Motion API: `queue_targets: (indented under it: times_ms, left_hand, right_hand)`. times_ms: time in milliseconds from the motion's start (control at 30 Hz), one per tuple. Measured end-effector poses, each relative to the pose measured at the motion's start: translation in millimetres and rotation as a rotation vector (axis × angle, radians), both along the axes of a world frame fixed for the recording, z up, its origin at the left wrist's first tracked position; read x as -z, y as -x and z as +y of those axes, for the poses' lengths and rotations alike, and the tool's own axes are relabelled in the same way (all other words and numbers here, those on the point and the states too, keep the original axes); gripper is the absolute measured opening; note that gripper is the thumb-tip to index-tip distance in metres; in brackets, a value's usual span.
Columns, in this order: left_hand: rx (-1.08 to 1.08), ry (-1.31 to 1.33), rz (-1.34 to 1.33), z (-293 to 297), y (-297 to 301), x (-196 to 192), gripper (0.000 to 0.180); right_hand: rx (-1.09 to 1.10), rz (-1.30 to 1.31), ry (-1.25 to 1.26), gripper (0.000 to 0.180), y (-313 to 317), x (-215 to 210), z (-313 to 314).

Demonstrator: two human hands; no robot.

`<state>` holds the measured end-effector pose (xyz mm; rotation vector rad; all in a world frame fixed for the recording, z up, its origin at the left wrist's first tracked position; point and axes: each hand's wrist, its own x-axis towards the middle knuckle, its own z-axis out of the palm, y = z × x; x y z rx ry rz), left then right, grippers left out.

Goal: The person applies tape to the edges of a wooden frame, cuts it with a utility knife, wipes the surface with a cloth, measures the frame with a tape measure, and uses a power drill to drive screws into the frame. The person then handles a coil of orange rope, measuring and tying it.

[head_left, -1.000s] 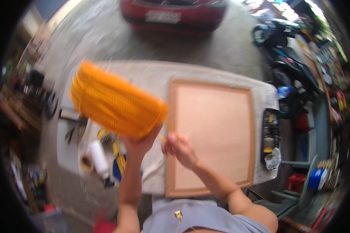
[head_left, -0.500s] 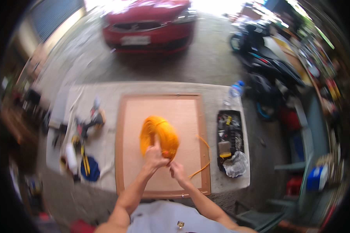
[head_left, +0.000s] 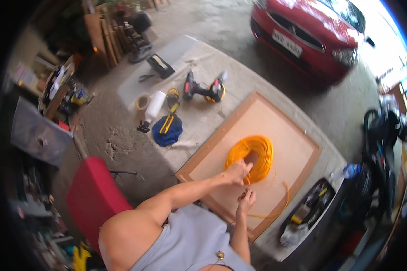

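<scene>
A thick coil of orange-yellow cord (head_left: 263, 149) is held over a framed wooden panel (head_left: 287, 131) on the table. My left hand (head_left: 238, 173) is closed on the coil's near side. Just nearer to me, my right hand (head_left: 247, 200) is closed in a pinch, close below the left. Something small and dark shows at its fingertips, too small to name. A loose length of the cord (head_left: 286, 201) curves over the panel's right side and back toward my right wrist.
On the table's left lie two power drills (head_left: 191, 86), a white spray bottle (head_left: 155, 105), a tape roll (head_left: 142, 102) and a blue cloth item (head_left: 168, 135) with a yellow-black tool. A black tool tray (head_left: 308, 210) stands right. A red chair (head_left: 97, 198) is left; a red car (head_left: 298, 34) stands beyond.
The head view has swung left and tilted, so the table and car appear turned and further right. Both hands remain close together at the coil, which now shows its open centre more.
</scene>
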<state>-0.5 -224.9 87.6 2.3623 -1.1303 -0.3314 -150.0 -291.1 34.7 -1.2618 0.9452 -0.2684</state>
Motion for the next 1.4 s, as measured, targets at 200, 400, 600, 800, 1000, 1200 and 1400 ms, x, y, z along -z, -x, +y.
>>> queue_targets:
  times_ms: [200,400,600,800,1000,1200,1400]
  left_hand:
    - [0.078,-0.003,0.017,16,-33,4,0.056]
    - [0.243,0.0,0.031,36,-60,3,0.062]
    - [0.37,0.067,0.035,47,-72,9,0.067]
    - [0.459,0.089,0.079,49,-82,6,0.067]
    - [0.673,-0.057,0.057,66,-152,2,0.07]
    - [0.779,-0.154,0.06,56,-175,-12,0.078]
    - [0.431,0.258,0.382,103,-111,-42,0.04]
  right_hand:
    - [0.03,0.167,0.214,0.027,-26,-7,26]
    - [0.119,0.206,0.276,0.025,-43,-10,63]
    - [0.415,0.191,0.08,0.029,-73,-2,58]
    - [0.398,0.262,0.145,0.042,-86,3,12]
    - [0.624,0.0,-0.183,0.031,15,-58,-67]
    - [0.107,0.824,0.484,0.02,133,-84,-110]
    - [-0.254,0.674,1.151,0.044,66,-93,-60]
